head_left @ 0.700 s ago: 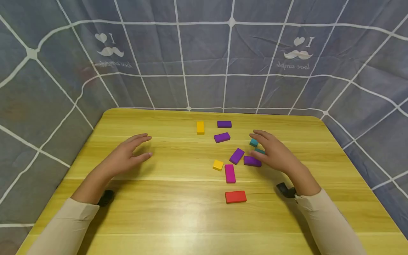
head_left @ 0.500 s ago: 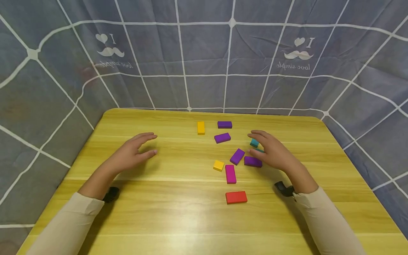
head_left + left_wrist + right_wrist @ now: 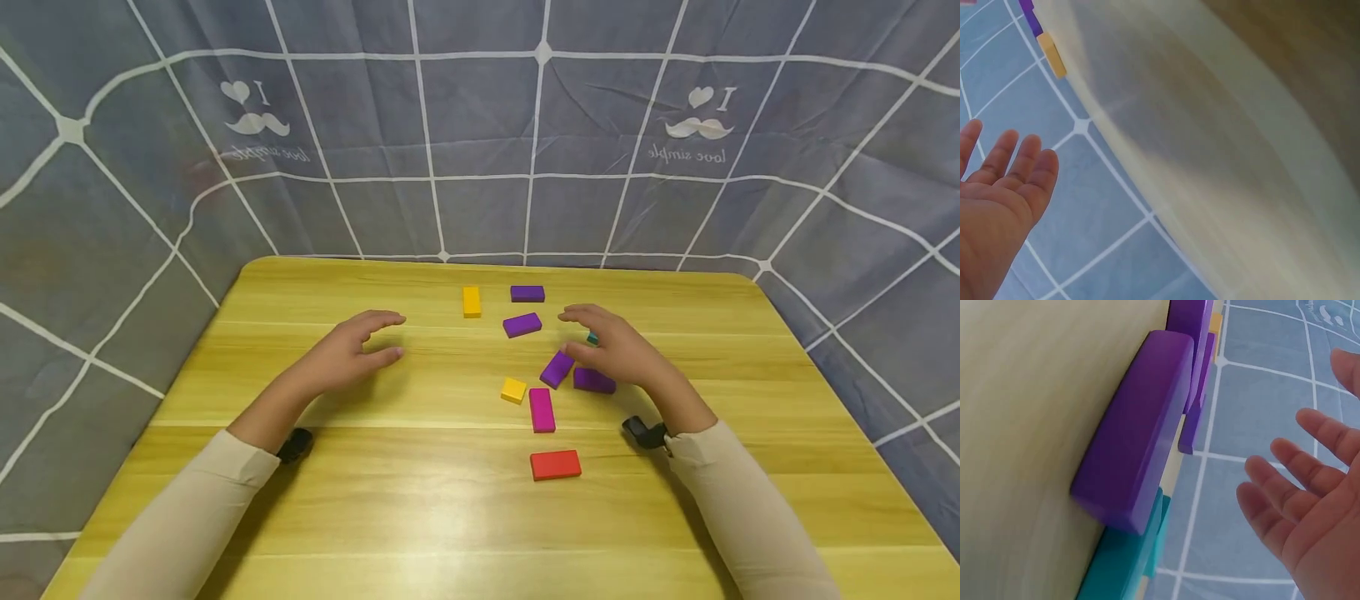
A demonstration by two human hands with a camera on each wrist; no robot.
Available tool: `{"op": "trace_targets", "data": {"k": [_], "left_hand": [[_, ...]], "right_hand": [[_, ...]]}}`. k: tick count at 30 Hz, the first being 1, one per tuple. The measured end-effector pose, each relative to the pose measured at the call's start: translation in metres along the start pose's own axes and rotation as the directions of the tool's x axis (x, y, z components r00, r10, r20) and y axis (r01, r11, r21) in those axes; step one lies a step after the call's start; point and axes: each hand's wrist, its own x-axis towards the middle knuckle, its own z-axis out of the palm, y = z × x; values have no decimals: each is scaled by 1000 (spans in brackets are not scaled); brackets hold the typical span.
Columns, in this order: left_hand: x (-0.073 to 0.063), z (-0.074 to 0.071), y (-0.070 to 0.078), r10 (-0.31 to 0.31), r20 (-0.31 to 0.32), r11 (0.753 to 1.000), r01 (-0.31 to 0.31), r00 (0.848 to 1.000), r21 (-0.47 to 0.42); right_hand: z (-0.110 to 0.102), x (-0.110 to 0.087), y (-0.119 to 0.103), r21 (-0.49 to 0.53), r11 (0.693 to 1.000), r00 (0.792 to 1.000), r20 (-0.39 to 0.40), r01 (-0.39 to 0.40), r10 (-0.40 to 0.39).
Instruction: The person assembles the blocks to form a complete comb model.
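My left hand [image 3: 348, 354] hovers over the table's left-centre, fingers relaxed and holding nothing; the left wrist view shows its spread fingers [image 3: 1022, 165]. On the other side my right hand [image 3: 615, 350] hangs above the blocks, palm inward, empty. Beneath and beside it lie a purple block [image 3: 594, 381] and a tilted purple block [image 3: 557, 369], whose upper end the thumb overlaps in the head view. Teal blocks are mostly hidden under that hand; one teal block [image 3: 1124, 565] shows in the right wrist view beside a purple block [image 3: 1138, 425].
Further blocks lie on the wooden table [image 3: 337, 517]: a yellow one [image 3: 472, 302], a small yellow one [image 3: 513, 390], purple ones [image 3: 527, 293] at the back, a magenta one [image 3: 542, 410] and a red one [image 3: 555, 465]. A grey checked curtain [image 3: 480, 125] surrounds the table's back and sides.
My left hand has moved right toward the middle. My right hand has shifted a little left, now covering more of the teal blocks. The blocks lie where they were.
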Motion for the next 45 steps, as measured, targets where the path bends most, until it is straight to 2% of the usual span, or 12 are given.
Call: {"op": "trace_targets", "data": {"k": [5, 9, 17, 24, 33, 45], "left_hand": [[11, 2, 1, -20, 11, 998, 21, 1000, -55], [18, 2, 2, -59, 15, 992, 60, 998, -113], [28, 2, 2, -125, 9, 973, 125, 992, -197], [38, 6, 4, -136, 4, 956, 132, 991, -261], [65, 19, 16, -176, 10, 943, 171, 984, -285], [97, 21, 24, -174, 16, 962, 174, 985, -210]], "right_hand": [[-1, 8, 1, 153, 988, 1000, 8, -26, 26], [-3, 14, 2, 223, 974, 999, 7, -39, 39], [-2, 24, 5, 269, 958, 995, 3, -101, 104], [1, 37, 7, 309, 939, 988, 8, -149, 154], [5, 48, 9, 330, 932, 988, 15, -149, 152], [11, 62, 14, 311, 939, 989, 25, -148, 147]]}}
